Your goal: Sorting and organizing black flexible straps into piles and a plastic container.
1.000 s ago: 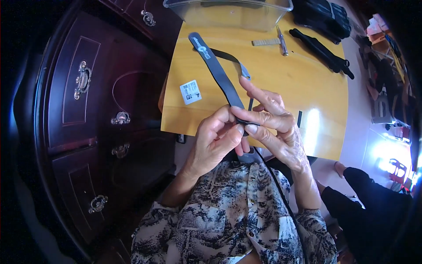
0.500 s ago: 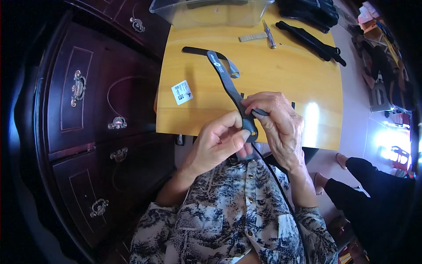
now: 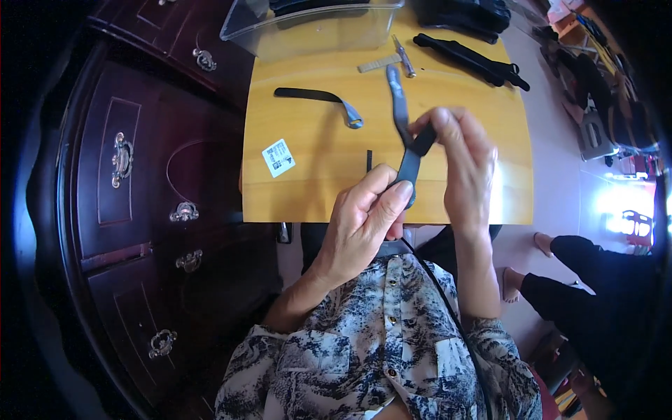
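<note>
Both my hands hold one black strap [image 3: 412, 162] above the near edge of a yellow wooden board [image 3: 322, 175]. My left hand [image 3: 360, 224] pinches its lower end between thumb and fingers. My right hand [image 3: 465, 164] grips the strap a little higher, where it bends. The strap's grey upper end [image 3: 398, 101] sticks up past my right fingers. A second black strap with a grey tip [image 3: 315, 99] lies curved on the board, to the left of my hands.
A clear plastic bin [image 3: 315, 24] stands at the board's far edge. Small metal tools [image 3: 392, 61] and black straps [image 3: 472, 59] lie at the far right. A white sticker [image 3: 278, 157] is on the board. A dark wooden drawer cabinet [image 3: 140, 182] stands left. Another person's legs [image 3: 595, 273] are on the right.
My hands have lifted and pulled apart along the strap. It is now folded near my right fingers, with its free end pointing up. The second strap now lies alone on the board.
</note>
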Demonstrator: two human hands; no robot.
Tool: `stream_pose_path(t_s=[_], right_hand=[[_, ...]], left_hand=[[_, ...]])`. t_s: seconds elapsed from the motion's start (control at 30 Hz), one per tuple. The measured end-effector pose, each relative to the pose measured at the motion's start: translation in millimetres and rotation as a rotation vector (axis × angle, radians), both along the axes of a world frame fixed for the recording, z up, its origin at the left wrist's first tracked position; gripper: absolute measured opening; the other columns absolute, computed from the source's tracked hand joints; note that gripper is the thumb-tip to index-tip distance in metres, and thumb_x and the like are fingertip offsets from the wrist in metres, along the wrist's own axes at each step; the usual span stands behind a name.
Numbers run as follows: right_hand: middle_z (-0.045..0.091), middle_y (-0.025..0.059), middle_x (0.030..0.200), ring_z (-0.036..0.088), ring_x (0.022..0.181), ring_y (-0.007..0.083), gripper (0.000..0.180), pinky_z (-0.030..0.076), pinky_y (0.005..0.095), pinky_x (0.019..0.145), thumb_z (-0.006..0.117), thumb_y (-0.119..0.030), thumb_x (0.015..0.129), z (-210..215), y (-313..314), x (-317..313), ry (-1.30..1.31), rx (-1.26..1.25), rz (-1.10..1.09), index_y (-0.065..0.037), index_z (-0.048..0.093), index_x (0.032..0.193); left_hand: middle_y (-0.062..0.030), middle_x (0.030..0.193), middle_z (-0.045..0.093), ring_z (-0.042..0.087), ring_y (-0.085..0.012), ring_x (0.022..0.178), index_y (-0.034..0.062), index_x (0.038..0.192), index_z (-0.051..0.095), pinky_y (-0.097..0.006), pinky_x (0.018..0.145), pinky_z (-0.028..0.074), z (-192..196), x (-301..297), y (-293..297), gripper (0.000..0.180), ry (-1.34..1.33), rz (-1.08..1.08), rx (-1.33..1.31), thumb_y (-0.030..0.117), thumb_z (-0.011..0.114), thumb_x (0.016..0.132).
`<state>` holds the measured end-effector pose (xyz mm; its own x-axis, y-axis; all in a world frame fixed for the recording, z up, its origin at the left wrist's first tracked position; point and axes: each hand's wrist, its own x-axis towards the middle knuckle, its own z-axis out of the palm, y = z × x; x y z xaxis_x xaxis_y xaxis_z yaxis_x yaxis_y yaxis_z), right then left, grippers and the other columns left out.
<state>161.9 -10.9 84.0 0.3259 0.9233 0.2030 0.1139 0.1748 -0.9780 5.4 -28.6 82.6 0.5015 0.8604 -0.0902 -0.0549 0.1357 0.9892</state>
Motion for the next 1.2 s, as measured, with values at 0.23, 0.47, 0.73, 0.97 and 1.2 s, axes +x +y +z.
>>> stream_pose_path(t_s=[0.23,0.47,0.73,0.97,1.2], right_hand=[[0.06,-0.0001,0.069,0.048,0.057,0.0059,0.024,0.035,0.0201,0.051,0.061,-0.026,0.091,-26,51,54,0.234,-0.037,-0.235,-0.004,0.068,0.086],[0.051,-0.0022,0.058,0.041,0.049,0.0032,0.023,0.032,0.019,0.044,0.065,-0.024,0.088,-47,97,118,0.267,0.043,-0.343,-0.003,0.069,0.081],[0.058,0.0007,0.065,0.047,0.05,0.0062,0.019,0.042,0.0203,0.045,0.07,-0.024,0.083,-84,121,183,0.243,-0.05,-0.487,-0.006,0.071,0.083],[0.055,-0.0024,0.066,0.047,0.055,0.0035,0.023,0.039,0.0177,0.048,0.066,-0.028,0.088,-64,63,263,0.053,-0.02,-0.59,-0.006,0.069,0.091],[0.053,-0.0028,0.068,0.046,0.056,0.0028,0.027,0.04,0.0157,0.049,0.062,-0.027,0.091,-67,28,231,0.371,0.015,-0.396,-0.003,0.067,0.1]], left_hand=[[0.0019,0.058,0.046,0.044,-0.0035,0.05,0.0033,0.074,0.046,-0.021,0.046,0.036,-12,2,-12,0.03,0.009,-0.025,-0.071,0.022,0.05,0.097],[0.0006,0.057,0.048,0.046,-0.0054,0.05,0.0021,0.075,0.049,-0.022,0.047,0.037,-16,-16,-18,0.028,0.061,-0.024,-0.045,0.019,0.05,0.097],[-0.0007,0.058,0.051,0.05,-0.0064,0.051,0.001,0.075,0.052,-0.022,0.049,0.039,-18,-36,-20,0.028,0.136,-0.067,0.015,0.019,0.052,0.096],[-0.0046,0.068,0.054,0.054,-0.0097,0.059,-0.0031,0.079,0.053,-0.023,0.055,0.043,-25,-69,-21,0.022,0.081,-0.027,-0.045,0.012,0.049,0.094],[-0.0066,0.073,0.054,0.054,-0.0112,0.062,-0.003,0.079,0.052,-0.024,0.058,0.044,-26,-59,-20,0.022,0.034,-0.004,-0.025,0.012,0.049,0.095]])
